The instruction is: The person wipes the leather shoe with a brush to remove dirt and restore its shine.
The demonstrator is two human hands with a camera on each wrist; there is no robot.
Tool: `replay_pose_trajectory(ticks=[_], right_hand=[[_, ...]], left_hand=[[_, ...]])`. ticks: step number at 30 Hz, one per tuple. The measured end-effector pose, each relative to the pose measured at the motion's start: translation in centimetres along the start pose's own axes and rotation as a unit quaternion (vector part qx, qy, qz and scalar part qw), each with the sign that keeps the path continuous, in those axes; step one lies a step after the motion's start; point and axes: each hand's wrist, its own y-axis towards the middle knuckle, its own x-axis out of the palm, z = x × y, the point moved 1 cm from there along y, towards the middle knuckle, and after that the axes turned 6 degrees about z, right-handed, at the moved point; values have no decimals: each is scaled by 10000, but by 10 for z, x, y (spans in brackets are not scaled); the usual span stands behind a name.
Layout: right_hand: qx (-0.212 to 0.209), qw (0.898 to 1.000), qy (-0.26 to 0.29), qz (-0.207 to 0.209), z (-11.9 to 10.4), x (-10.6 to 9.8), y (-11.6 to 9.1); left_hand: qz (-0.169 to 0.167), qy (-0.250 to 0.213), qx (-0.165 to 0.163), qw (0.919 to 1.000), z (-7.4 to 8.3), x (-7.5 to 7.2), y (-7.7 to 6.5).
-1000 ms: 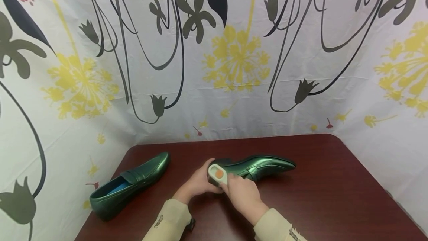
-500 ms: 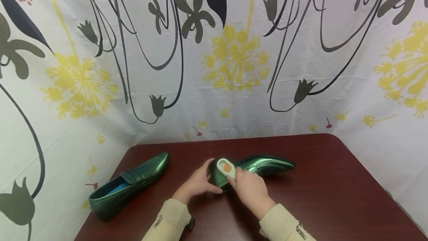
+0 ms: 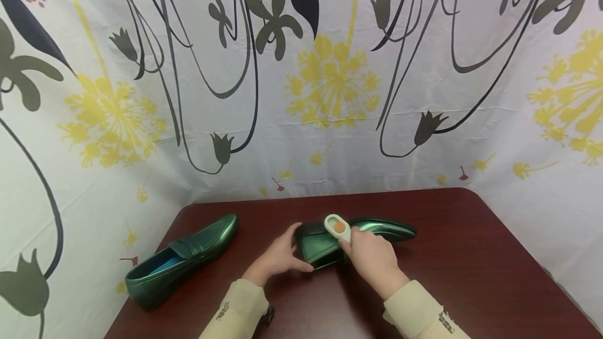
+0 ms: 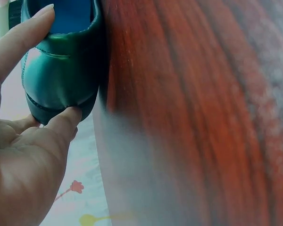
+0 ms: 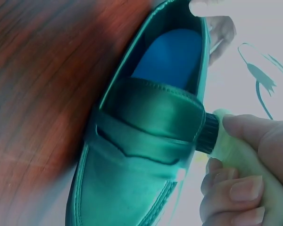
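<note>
A shiny green loafer [image 3: 317,249] lies on its side on the table, toe to the right. My left hand [image 3: 277,256] grips its heel; in the left wrist view the thumb is at the collar and the fingers are on the heel [image 4: 61,82]. My right hand [image 3: 376,259] holds a pale green brush [image 3: 337,227] with an orange spot on its head. Dark bristles [image 5: 208,133] meet the loafer's side beside the strap, as the right wrist view shows. Blue insole [image 5: 172,59] shows inside. A matching loafer [image 3: 186,258] stands upright to the left, apart from both hands.
The dark red-brown wooden table [image 3: 461,276] has rounded far corners. Behind and at both sides hangs a white cloth [image 3: 264,119] printed with flowers, close to the table's far edge.
My right hand has slid the brush rightward along the loafer, from the heel to about the middle. My left hand keeps its grip at the heel, and the other loafer has not moved.
</note>
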Motion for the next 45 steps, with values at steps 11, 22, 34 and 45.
replay_pose_trajectory(ticks=[11, 22, 34, 45], right_hand=[[149, 9997, 131, 129, 22, -8, -4], [453, 9975, 410, 346, 68, -14, -19], [874, 9937, 692, 131, 117, -17, -35], [1077, 9912, 749, 160, 151, -16, -54]], left_hand=[[-41, -24, -65, 10000, -1, -1, -1], [-65, 22, -100, 9999, 0, -1, -1], [-36, 20, -229, 9997, -2, 0, 0], [-73, 42, -247, 9997, -1, -1, -1]])
